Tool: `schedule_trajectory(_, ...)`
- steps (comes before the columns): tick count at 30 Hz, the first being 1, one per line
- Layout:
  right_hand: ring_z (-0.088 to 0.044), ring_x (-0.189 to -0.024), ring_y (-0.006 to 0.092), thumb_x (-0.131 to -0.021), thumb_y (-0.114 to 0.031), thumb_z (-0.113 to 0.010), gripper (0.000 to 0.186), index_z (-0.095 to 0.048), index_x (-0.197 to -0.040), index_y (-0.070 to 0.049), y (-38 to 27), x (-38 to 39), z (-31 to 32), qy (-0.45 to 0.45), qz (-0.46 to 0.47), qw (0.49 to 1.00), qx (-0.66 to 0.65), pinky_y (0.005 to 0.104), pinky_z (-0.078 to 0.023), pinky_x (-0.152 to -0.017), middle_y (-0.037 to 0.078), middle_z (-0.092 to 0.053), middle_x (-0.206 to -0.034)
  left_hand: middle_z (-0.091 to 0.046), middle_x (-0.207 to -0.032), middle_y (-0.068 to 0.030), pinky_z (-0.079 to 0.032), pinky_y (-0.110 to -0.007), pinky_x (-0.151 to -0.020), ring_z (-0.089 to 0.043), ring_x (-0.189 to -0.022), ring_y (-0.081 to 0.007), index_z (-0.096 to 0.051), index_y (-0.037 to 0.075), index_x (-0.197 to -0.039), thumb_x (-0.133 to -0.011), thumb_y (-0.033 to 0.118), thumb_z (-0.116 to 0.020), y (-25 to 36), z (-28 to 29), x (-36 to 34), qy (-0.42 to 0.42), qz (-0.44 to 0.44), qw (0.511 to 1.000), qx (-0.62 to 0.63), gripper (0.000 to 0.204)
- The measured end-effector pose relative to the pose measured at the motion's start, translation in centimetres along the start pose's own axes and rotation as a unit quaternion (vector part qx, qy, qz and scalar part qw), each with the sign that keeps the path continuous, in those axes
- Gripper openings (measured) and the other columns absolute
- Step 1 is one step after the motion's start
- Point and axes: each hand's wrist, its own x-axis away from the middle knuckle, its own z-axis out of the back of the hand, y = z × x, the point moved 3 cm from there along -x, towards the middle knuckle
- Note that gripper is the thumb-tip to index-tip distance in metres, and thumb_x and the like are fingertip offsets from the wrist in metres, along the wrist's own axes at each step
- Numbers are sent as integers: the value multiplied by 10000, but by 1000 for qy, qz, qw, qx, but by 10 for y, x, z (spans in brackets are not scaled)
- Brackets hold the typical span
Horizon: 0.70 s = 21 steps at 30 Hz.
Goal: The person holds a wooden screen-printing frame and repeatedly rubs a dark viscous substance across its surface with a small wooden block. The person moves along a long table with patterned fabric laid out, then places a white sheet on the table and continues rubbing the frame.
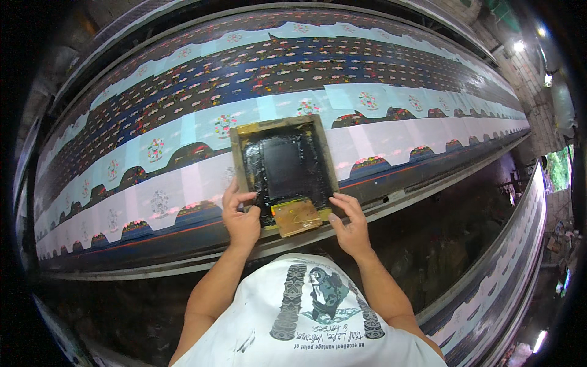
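- My left hand (pixel 240 215) and right hand (pixel 350 224) steady a square wooden printing frame with a black ink-coated mesh (pixel 284 166), which lies flat on the long strip of pale blue and pink patterned cloth (pixel 183 131) stretched along the counter (pixel 202 260).
- My left-hand fingers (pixel 235 194) curl over the frame's near left corner, closed on its edge; my right-hand fingers (pixel 342 202) lie spread and flat at the near right corner, touching it rather than clasping.
- A tan wooden squeegee block, smeared with ink (pixel 296 217), rests inside the frame's near edge, between my two hands.
- The risk, as I judge it: with only one hand really gripping, the frame could skew, and the motif would land out of line with the dark scalloped arches (pixel 195 151) printed beside it.
- Wet black ink sits close to my fingertips; a smudge on the pale cloth seems likely if I drag or tilt the frame.
- The squeegee looks loose and could slide.
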Motion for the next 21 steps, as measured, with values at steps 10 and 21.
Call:
schedule_trajectory(10,-616,-1400,416,-918,-47,-817,447,-757,-1361,-38,59,-15,100,-21,69,991,110,529,-458,-1215,179,-678,-1468,-573,-1649,-293,-429,-461,-1254,-550,-1538,-411,-808,66,-1026,-739,-106,-712,7,-122,22,3,-13,1000,-21,348)
schedule_trajectory(21,-668,-1274,401,-858,-90,-811,483,-756,-1335,-39,14,-52,63,-227,294,907,198,519,-531,-1086,177,-708,-1325,-580,-1653,-266,-421,-443,-1267,-559,-1533,-381,-805,47,-1053,-738,-141,-713,9,-132,26,-2,32,999,-27,379)
